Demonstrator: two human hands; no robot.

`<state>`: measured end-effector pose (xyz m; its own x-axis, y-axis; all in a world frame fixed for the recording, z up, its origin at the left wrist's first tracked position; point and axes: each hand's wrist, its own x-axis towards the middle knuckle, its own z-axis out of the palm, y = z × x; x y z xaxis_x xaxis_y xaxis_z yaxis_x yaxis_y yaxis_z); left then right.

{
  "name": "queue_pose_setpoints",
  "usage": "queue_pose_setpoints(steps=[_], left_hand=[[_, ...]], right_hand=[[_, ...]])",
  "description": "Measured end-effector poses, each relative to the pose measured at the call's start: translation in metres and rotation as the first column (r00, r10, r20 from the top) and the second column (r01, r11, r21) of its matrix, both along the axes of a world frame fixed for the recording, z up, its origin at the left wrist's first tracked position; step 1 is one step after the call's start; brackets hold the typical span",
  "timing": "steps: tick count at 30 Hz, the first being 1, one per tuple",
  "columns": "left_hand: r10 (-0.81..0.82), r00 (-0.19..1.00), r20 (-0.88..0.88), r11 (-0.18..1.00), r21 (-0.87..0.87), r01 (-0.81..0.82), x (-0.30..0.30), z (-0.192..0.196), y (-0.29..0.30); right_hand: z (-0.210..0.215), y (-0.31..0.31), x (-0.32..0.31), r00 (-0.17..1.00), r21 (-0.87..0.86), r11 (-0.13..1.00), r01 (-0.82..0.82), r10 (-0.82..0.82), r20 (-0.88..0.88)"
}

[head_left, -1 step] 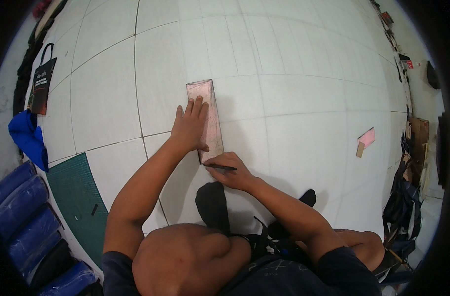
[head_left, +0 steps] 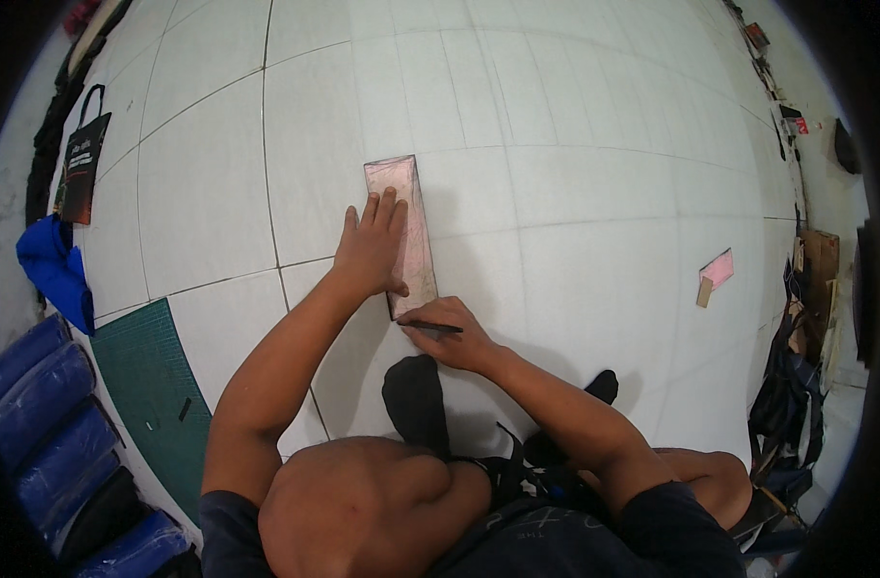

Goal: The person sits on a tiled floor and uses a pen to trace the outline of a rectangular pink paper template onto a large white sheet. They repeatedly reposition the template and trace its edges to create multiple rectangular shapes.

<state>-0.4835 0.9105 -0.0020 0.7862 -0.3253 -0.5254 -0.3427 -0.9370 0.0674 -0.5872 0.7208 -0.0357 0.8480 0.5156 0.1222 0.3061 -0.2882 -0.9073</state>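
A long, narrow pink pattern piece (head_left: 416, 231) with dark edges lies on the pale surface, its length running away from me. My left hand (head_left: 373, 241) rests flat on it with the fingers spread, pressing on its middle and left edge. At the near end, my right hand (head_left: 455, 332) pinches a dark pen-like marker (head_left: 437, 327). The marker's tip meets the near left corner of the pink piece. Faint grid-like pencil lines cross the white sheet around the piece.
A small pink piece (head_left: 718, 269) with a brown strip (head_left: 704, 292) lies at the right. To the left are a green cutting mat (head_left: 151, 385), blue wrapped rolls (head_left: 50, 414), blue cloth (head_left: 54, 270) and a black bag (head_left: 82, 169). My black-socked foot (head_left: 413, 395) is just below my hands.
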Motion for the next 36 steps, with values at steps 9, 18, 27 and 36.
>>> queue_pose_setpoints(steps=[9, 18, 27, 36], left_hand=[[0.018, 1.000, -0.009, 1.000, -0.010, -0.018, 0.001, 0.001, -0.002], [0.020, 1.000, -0.018, 1.000, -0.004, -0.020, 0.000, 0.000, -0.001], [0.031, 0.999, -0.033, 0.999, -0.008, -0.031, 0.000, 0.002, -0.001], [0.031, 0.999, -0.032, 0.999, -0.015, -0.031, 0.000, 0.002, 0.000]], right_hand=[[-0.004, 0.002, 0.000, 0.998, -0.030, 1.000, -0.006, 0.008, 0.065], [0.010, -0.048, 0.002, 0.998, -0.322, 0.946, 0.044, -0.053, -0.021], [0.005, -0.009, -0.003, 0.999, -0.095, 0.995, 0.041, -0.038, 0.036], [0.000, 0.000, -0.009, 1.000, -0.157, 0.988, 0.013, -0.012, 0.009]])
